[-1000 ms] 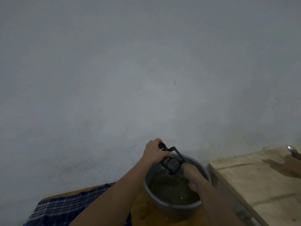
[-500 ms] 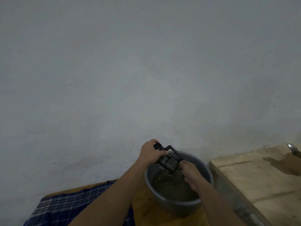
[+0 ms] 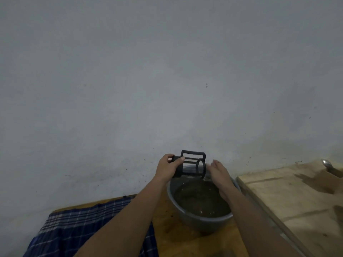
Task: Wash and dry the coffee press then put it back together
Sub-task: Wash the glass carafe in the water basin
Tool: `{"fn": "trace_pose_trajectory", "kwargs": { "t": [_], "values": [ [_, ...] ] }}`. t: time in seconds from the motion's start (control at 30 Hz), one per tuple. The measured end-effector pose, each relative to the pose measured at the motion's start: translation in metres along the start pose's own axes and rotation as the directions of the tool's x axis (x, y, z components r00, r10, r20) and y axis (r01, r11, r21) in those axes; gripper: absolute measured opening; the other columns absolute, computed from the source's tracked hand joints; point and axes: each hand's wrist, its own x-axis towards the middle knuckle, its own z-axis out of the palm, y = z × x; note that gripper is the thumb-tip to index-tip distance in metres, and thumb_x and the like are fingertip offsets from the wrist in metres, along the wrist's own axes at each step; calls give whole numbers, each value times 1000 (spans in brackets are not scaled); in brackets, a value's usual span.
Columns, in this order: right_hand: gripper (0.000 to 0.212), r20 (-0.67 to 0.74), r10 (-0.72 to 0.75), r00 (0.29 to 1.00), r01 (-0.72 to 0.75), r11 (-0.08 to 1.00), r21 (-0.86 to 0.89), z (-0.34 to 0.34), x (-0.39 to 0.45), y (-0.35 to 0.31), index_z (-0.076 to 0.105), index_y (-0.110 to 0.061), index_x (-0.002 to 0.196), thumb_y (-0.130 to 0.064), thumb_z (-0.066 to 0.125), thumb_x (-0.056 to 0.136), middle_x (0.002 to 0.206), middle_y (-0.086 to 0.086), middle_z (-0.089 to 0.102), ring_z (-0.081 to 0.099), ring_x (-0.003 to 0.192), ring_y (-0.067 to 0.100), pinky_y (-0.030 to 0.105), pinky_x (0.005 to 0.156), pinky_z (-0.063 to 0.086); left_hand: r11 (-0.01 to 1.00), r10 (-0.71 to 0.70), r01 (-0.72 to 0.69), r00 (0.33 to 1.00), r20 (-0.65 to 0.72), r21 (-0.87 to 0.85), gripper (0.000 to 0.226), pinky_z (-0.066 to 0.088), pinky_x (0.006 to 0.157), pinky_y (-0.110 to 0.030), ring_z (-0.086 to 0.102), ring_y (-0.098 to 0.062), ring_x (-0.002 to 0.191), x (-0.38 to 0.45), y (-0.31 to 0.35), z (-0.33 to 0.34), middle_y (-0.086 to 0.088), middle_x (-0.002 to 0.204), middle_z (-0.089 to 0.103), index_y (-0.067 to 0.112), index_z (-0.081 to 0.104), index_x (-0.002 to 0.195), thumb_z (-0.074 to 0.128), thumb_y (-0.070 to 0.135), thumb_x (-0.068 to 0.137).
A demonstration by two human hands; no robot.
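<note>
The coffee press point(image 3: 192, 165), a glass body in a black frame with a black loop handle, lies on its side in the air above the far rim of a grey bowl point(image 3: 199, 222). My left hand point(image 3: 168, 167) grips its base end. My right hand point(image 3: 217, 172) is flat against its open mouth end, fingers stretched out, not closed around it. The bowl holds dark, murky water.
The bowl stands on a wooden surface point(image 3: 167, 236). A blue checked cloth point(image 3: 74, 227) lies to the left. A second, paler wooden board point(image 3: 289, 199) sits to the right, with a metal spoon point(image 3: 327, 165) at its far edge. A plain grey wall fills the background.
The press has come up out of the bowl and turned level. My right hand left the water and now rests against the press's open end.
</note>
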Motion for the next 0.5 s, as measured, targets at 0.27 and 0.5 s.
{"fn": "trace_pose_trajectory", "kwargs": {
  "t": [0.27, 0.5],
  "values": [
    [74, 257, 69, 964, -104, 986, 127, 15, -19, 2, 28, -17, 147, -39, 65, 86, 149, 14, 37, 48, 124, 32, 44, 95, 47, 840, -319, 376, 925, 206, -390, 38, 59, 74, -48, 56, -40, 114, -38, -49, -45, -18, 125, 57, 12, 55, 123, 62, 32, 91],
    [84, 321, -105, 941, 202, 936, -289, 92, -26, -24, 35, -19, 141, -39, 79, 72, 138, 11, 49, 51, 120, 26, 36, 98, 46, 972, -190, 186, 982, 16, 145, 26, 59, 76, -38, 67, -24, 96, -42, -60, -110, -10, 110, 66, 15, 56, 119, 60, 21, 94]
  ]
}}
